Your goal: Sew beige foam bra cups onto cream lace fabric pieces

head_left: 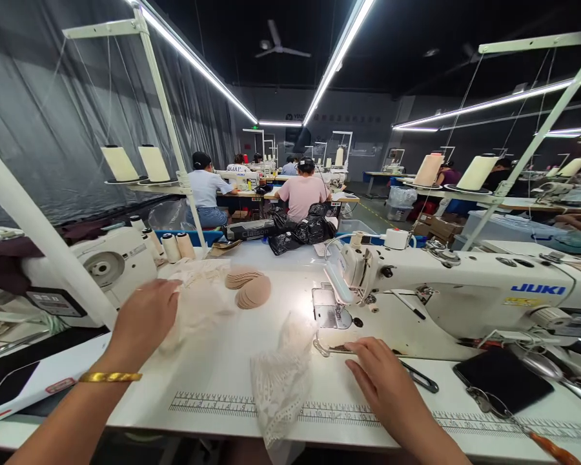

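My left hand [148, 316], with a gold bangle at the wrist, is closed at the left edge of a pile of thin cream fabric [201, 300]; its fingertips are partly hidden. My right hand [382, 378] rests on the table before the sewing machine [445, 303], fingers apart, fingertips touching the end of a small metal tool with a loop [322, 347]. Between the hands lies a crumpled piece of cream lace [281, 381], its lower end hanging over the table edge. Beyond the fabric are two stacks of beige oval pads [254, 292].
A printed ruler [213, 402] runs along the table's front edge. Black snips [423, 378] and a dark square pad [503, 380] lie right. Thread cones [170, 247] stand left; black bags [305, 232] sit at the back. Several people work at machines beyond.
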`<state>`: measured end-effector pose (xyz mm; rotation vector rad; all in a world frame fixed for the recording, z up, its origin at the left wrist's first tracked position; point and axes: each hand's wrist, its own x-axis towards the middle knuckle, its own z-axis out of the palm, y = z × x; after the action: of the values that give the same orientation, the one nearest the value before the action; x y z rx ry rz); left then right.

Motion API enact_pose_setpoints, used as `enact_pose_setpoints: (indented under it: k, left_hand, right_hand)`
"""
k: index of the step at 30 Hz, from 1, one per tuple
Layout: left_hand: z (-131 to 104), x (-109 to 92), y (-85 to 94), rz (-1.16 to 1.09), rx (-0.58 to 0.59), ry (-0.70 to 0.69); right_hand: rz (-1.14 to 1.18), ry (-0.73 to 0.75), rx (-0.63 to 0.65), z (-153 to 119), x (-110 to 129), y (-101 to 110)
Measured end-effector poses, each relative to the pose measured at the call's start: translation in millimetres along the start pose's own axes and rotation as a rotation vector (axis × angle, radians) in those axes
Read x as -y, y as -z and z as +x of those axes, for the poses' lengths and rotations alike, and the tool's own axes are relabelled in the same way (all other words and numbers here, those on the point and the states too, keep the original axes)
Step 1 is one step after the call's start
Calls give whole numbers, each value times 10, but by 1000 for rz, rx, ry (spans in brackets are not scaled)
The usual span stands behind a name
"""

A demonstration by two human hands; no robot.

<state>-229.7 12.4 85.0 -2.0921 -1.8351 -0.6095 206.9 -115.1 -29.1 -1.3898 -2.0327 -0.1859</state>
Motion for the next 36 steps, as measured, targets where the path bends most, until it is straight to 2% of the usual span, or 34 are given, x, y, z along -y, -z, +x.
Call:
enact_pose_setpoints:
  k: [2, 4, 5, 7, 9, 10, 11, 12, 15, 17, 18, 21, 24, 26, 28, 30, 32, 34, 36]
  left_hand:
    - [-4, -209, 173, -12, -191, 13]
    - [-228, -565, 184, -203, -254, -137]
    - [-402, -764, 122, -336, -170, -232]
    - [-767, -1108, -85, -503, 164, -469]
    - [-984, -1258, -289, -577, 451, -724]
    - [-999, -1241, -355, -583, 504, -722]
    - [-951, -1168, -389, -581, 493, -685]
    - [-856, -1056, -394, -566, 424, -617]
    - [-501, -716, -301, -386, 101, -442]
    - [-398, -680, -240, -356, -12, -401]
    - [-409, -741, -230, -394, -7, -413]
    - [-585, -1134, -303, -582, 194, -479]
    - [-717, -1549, -445, -682, 451, -477]
    - [-707, -1718, -504, -729, 555, -450]
    - [-653, -1794, -504, -804, 581, -412]
    - [-604, -1810, -460, -905, 575, -376]
    - [-583, -1810, -403, -988, 579, -347]
    - [-590, -1818, -359, -1029, 599, -333]
    - [-613, -1839, -330, -1055, 614, -351]
  right_hand:
    - [101, 11, 34, 156, 162, -99]
    - [116, 24, 22, 319, 263, -229]
    - [103, 35, 16, 395, 288, -294]
    - [71, 47, 4, 514, 301, -395]
    - [61, 62, -3, 560, 293, -430]
    - [64, 70, -5, 549, 294, -419]
    - [66, 77, -4, 515, 303, -394]
    - [68, 82, -6, 461, 321, -359]
    - [71, 116, 11, 223, 424, -251]
    - [88, 188, 22, 61, 508, -203]
    - [106, 234, 32, -6, 546, -185]
    - [189, 327, 80, -125, 633, -110]
    - [272, 306, 136, -171, 634, 26]
    - [333, 262, 155, -204, 533, 139]
    - [349, 140, 122, -245, 329, 248]
    - [278, -67, 24, -272, 73, 330]
    - [192, -211, -78, -251, -119, 372]
    - [218, -263, -91, -162, -137, 375]
    - [376, -306, 11, -14, 33, 344]
